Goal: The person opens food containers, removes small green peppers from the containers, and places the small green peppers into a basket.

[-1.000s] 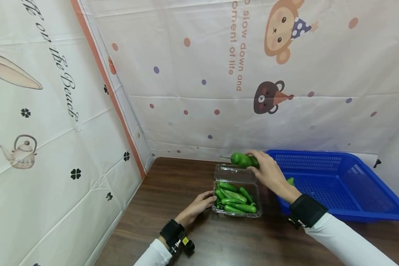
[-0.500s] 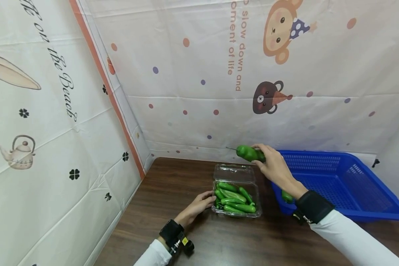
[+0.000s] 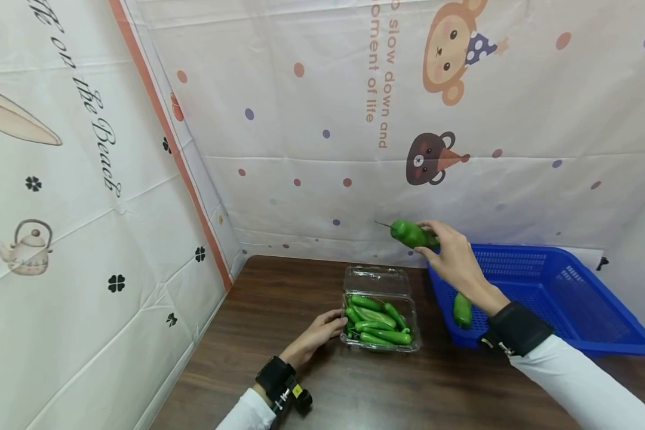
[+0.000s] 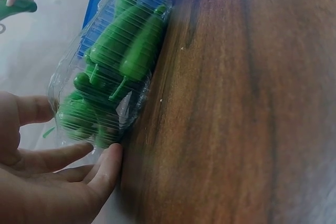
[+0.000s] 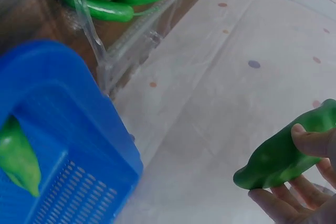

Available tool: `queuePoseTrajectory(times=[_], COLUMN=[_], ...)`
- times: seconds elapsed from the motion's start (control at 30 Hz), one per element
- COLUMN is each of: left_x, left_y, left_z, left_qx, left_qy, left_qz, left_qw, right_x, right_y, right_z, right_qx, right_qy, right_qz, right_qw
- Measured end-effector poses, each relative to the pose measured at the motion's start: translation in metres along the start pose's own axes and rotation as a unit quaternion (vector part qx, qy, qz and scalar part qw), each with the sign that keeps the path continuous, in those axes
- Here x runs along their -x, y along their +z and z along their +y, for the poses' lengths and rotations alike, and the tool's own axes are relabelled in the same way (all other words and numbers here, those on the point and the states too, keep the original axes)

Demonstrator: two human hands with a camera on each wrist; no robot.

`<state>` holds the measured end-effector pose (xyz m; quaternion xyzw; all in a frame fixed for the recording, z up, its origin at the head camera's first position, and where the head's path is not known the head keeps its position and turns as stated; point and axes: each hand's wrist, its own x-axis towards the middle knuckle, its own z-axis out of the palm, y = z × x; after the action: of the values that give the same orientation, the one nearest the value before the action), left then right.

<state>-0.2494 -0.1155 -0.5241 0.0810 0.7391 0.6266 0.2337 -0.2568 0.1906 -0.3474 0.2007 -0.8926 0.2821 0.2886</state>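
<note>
The right hand (image 3: pixel 452 257) holds a green pepper (image 3: pixel 412 235) in the air, above the far left corner of the blue basket (image 3: pixel 596 310) and just right of the open clear box (image 3: pixel 378 310). The pepper's long axis runs roughly left to right and nearly level, tilted a little down toward the right; its thin stem points left and slightly up, while its blunt end sits in the hand. In the right wrist view the fingers (image 5: pixel 286 203) curl under the pepper (image 5: pixel 286 158) and the thumb presses on top, so the grasp is firm around the blunt end only. The left hand (image 3: pixel 317 335) rests on the table (image 3: pixel 279 310) with relaxed, nearly straight fingers (image 4: pixel 63 156) touching the near left side of the box (image 4: pixel 105 87); it clasps nothing. The box lies on the table with its lid folded back on the far side, and it holds several slim peppers (image 3: pixel 378 322) lying mostly left to right. One more pepper (image 3: pixel 461 309) lies in the basket near its left wall, its long axis running near to far. The table is dark brown wood grain. Behind and to the left hang white printed sheets (image 3: pixel 301 119) with coloured dots, a monkey, a bear, a teapot and lettering, joined by an orange stripe at the far left corner.
</note>
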Motion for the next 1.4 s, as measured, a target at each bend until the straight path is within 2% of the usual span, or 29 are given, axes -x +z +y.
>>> queuePoseTrajectory(times=[0.5, 1.4], left_x=[-0.002, -0.002], left_y=[0.0, 0.001], left_z=[0.0, 0.001], left_qx=[0.0, -0.001], left_qy=[0.002, -0.008], left_qz=[0.005, 0.007], left_qw=[1.0, 0.9999], right_x=[-0.009, -0.016], right_y=[-0.033, -0.056], right_z=[0.003, 0.012], right_qx=[0.014, 0.016], right_qy=[0.015, 0.037], right_qz=[0.041, 0.102], right_qw=[0.999, 0.994])
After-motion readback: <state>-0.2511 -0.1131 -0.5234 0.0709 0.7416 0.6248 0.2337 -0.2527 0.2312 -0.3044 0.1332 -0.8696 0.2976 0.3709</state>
